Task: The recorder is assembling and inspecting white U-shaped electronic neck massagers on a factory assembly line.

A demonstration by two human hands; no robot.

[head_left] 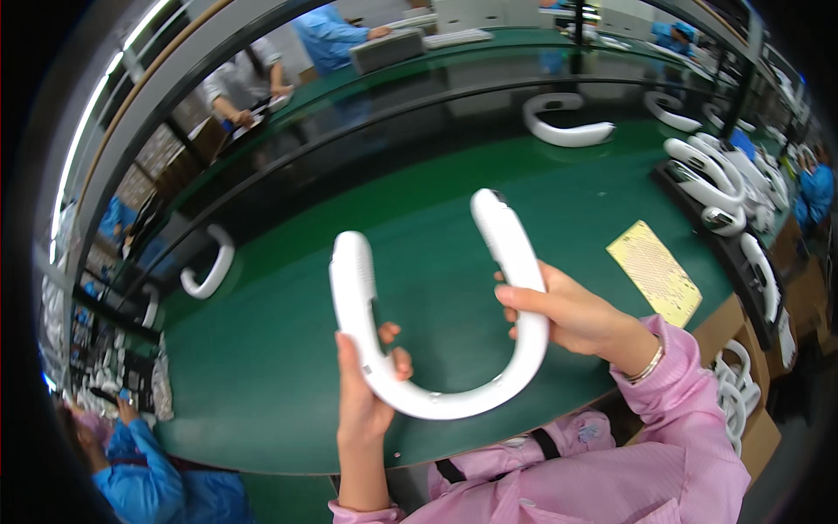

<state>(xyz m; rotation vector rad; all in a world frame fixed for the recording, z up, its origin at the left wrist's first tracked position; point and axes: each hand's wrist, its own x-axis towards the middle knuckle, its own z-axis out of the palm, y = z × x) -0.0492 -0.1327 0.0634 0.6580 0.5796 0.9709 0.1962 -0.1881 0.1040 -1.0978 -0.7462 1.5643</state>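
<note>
A white U-shaped neck fan [447, 405] is held up over the green table, its two ends pointing away from me. My left hand [365, 384] grips the lower part of its left arm, thumb outside and fingertips showing on the inner side. Around the right arm of the fan, my right hand [567, 310] is closed, with the thumb across the front. Small slots and a dark patch show near the fan's right tip. Both hands hold it clear of the tabletop.
A yellow perforated sheet [656, 272] lies on the green table [262, 375] at the right. A black tray [711, 236] carries several white neck fans. More fans [569, 134] rest along the dark conveyor [410, 118]. A cardboard box [758, 428] with white fans stands at lower right. Other people work around.
</note>
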